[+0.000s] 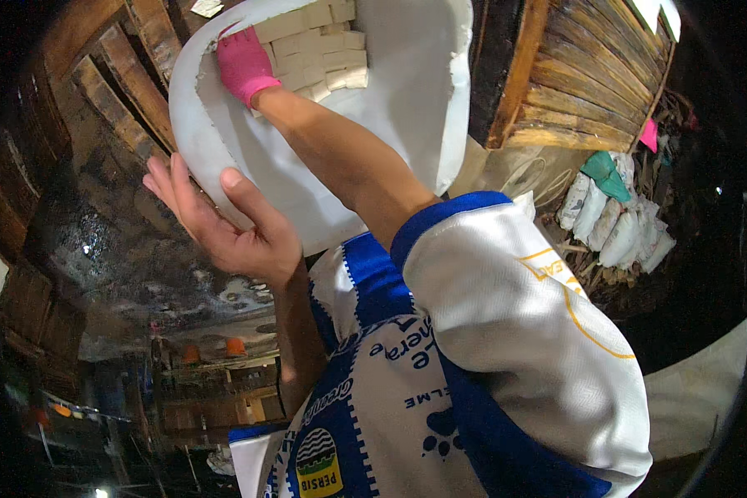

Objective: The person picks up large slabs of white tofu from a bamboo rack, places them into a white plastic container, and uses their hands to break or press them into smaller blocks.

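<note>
A big whitish tub (461, 91) with a rough, worn rim stands before me. Pale cream, square-cut pieces (311, 54) lie packed in rows at its far end; I cannot tell what they are made of. My right hand (247, 66), in a pink glove, reaches across to the tub's far left. Its fingers point away from me beside the pieces, slightly apart, and nothing shows in them. My left hand (236, 220) is bare and open at the tub's near left rim, fingers and thumb spread. Whether it touches the rim is unclear.
Wooden slats (129, 75) lie left of the tub, above a dark wet floor (100, 241). A slatted wooden panel (589, 70) stands at the right. Below it are whitish filled bags (627, 232) and a green cloth or bag (606, 176). Orange containers (235, 346) appear at the lower left.
</note>
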{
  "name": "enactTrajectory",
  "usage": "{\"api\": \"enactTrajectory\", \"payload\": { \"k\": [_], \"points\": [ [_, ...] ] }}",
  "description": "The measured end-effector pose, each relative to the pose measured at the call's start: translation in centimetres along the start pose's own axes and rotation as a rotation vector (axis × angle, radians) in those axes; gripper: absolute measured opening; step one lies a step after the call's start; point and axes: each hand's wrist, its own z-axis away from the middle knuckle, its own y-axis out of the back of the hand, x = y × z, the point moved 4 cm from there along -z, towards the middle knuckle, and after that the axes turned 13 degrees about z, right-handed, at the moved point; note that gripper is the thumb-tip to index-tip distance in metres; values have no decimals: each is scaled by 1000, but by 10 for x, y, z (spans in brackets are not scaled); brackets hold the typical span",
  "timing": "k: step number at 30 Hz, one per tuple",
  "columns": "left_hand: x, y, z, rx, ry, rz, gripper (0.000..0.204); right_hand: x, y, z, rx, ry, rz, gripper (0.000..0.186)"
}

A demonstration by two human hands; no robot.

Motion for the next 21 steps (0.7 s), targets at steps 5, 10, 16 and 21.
{"api": "enactTrajectory", "payload": {
  "k": [5,10,16,21],
  "points": [
    [9,-10,-5,27,-31,-14,43,18,5,-27,-310,-32,-49,33],
    [3,5,3,93,-11,-202,38,3,155,-3,-585,345,-152,23],
    [21,-5,8,233,-87,-275,35,225,419,-15,-532,-278,-1090,28],
    [45,16,62,439,-62,-350,41,528,430,-17,473,-707,-763,41]
  ]
}}
